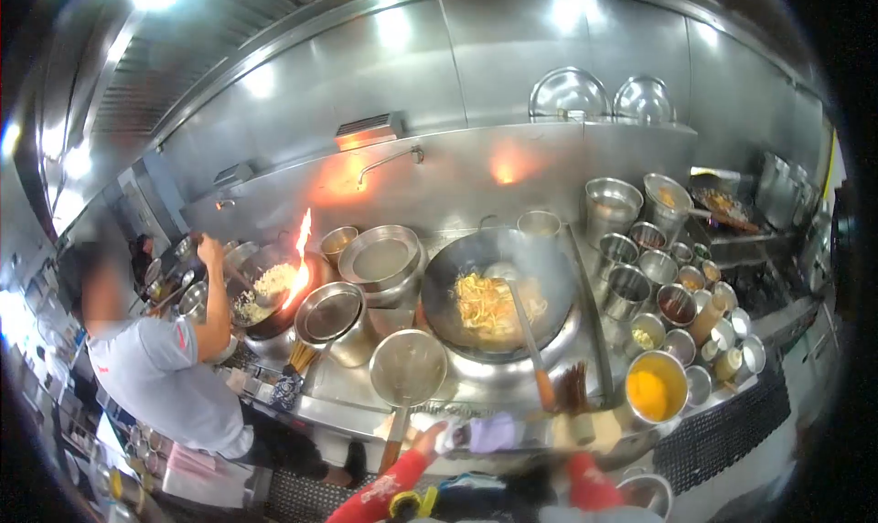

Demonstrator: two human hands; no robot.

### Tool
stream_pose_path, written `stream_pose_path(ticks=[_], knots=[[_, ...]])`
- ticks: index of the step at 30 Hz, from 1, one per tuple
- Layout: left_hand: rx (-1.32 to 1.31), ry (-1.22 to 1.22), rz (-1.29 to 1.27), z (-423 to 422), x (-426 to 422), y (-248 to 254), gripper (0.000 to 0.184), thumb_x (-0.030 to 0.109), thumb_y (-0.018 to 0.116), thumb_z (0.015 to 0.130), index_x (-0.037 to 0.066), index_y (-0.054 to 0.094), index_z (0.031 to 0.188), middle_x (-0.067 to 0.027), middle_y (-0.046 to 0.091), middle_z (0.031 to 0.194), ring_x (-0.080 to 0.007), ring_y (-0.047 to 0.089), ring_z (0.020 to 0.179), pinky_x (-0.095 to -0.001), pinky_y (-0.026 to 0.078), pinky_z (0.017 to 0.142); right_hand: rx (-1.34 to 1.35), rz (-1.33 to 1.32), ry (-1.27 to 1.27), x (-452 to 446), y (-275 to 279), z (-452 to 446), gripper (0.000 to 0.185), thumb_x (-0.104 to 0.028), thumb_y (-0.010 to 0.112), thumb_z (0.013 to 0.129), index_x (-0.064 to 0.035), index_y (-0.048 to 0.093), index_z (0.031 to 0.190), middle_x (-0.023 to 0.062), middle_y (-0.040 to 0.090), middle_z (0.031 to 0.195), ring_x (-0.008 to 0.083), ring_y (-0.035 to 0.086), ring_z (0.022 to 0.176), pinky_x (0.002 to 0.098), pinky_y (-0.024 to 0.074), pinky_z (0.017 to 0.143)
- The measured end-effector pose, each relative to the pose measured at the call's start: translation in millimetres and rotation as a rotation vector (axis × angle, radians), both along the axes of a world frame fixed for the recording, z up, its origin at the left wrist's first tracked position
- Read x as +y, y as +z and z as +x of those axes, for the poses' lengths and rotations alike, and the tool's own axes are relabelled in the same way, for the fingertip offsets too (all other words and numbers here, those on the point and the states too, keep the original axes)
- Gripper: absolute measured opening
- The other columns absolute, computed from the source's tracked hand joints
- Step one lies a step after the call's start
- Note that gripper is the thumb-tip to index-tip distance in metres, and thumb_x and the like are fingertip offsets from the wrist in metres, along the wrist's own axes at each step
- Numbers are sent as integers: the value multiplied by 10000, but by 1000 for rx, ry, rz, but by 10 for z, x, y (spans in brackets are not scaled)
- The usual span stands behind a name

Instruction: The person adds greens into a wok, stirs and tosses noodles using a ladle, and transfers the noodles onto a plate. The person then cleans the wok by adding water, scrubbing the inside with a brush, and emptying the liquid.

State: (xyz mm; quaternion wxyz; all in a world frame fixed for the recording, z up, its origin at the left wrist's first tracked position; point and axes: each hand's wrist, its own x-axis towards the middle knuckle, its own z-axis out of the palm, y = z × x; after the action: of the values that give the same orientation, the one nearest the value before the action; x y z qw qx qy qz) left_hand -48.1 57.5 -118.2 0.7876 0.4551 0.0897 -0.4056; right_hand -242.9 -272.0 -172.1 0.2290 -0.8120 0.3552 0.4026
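My left hand (432, 439), below a red sleeve, is closed on a whitish cloth (452, 437) at the stove's front edge, beside a purple cloth (492, 433). At the lower right my other red sleeve (590, 484) shows, but the right hand's fingers cannot be made out. A large black wok (439, 294) holds yellow noodle-like food (487, 305) with steam over it. Inside it rests a ladle (524, 326), its wooden handle over the front rim. Left of the wok lies a round strainer (408, 368), handle towards me.
At left, a person in a grey shirt (165, 377) works a wok of white food (274, 283) beside a tall flame (302, 253). Metal pots (380, 258) stand between the woks. Several containers (626, 290) and a yellow-filled pot (656, 388) are at right. A tap (389, 160) projects from the wall.
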Motion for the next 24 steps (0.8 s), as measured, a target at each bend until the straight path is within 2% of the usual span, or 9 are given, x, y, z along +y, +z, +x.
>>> stream_pose_path(ticks=[4, 7, 16, 17, 20, 24], knots=[[-27, -42, 68, 38, -6, -37, 409, 257, 501, 923, -27, 501, 1218, -181, 649, 1025, -278, 652, 843, -372, 541, 712, 40, 33, -2, 45, -7, -48, 363, -397, 536, 853, -69, 674, 922, 171, 654, 910, 316, 628, 833, 418, 500, 798], [-9, -83, 26, 63, 11, -39, 423, 281, 484, 929, -15, 500, 1230, -179, 649, 998, -277, 645, 805, -362, 533, 691, 58, 47, -1, 58, -32, -48, 368, -402, 534, 853, -69, 671, 936, 172, 648, 930, 316, 623, 852, 418, 497, 806], [-6, -35, -16, 32, -25, 59, 438, 275, 475, 930, -25, 486, 1249, -182, 643, 986, -283, 638, 779, -369, 523, 683, 83, 49, 3, 44, -57, -2, 387, -414, 530, 854, -71, 660, 978, 173, 631, 989, 316, 605, 908, 418, 489, 832], [16, -95, -91, 80, 34, 3, 423, 231, 505, 913, -25, 477, 1249, -193, 620, 1056, -311, 626, 922, -417, 534, 798, 80, 49, 7, 42, -48, -1, 389, -416, 529, 854, -72, 659, 982, 173, 629, 995, 316, 604, 914, 418, 488, 834], [16, -87, -39, 77, 40, -4, 422, 238, 500, 915, -25, 479, 1245, -192, 623, 1050, -306, 627, 919, -413, 534, 790, 77, 51, 3, 33, -30, 31, 397, -420, 528, 855, -72, 655, 996, 173, 623, 1015, 317, 598, 933, 418, 485, 843], [36, -99, -96, 91, 46, 2, 418, 244, 501, 915, -27, 486, 1233, -178, 634, 994, -299, 637, 862, -405, 545, 741, 63, 51, 11, 47, -18, 16, 407, -426, 526, 855, -73, 650, 1014, 174, 616, 1041, 317, 590, 958, 419, 481, 854]])
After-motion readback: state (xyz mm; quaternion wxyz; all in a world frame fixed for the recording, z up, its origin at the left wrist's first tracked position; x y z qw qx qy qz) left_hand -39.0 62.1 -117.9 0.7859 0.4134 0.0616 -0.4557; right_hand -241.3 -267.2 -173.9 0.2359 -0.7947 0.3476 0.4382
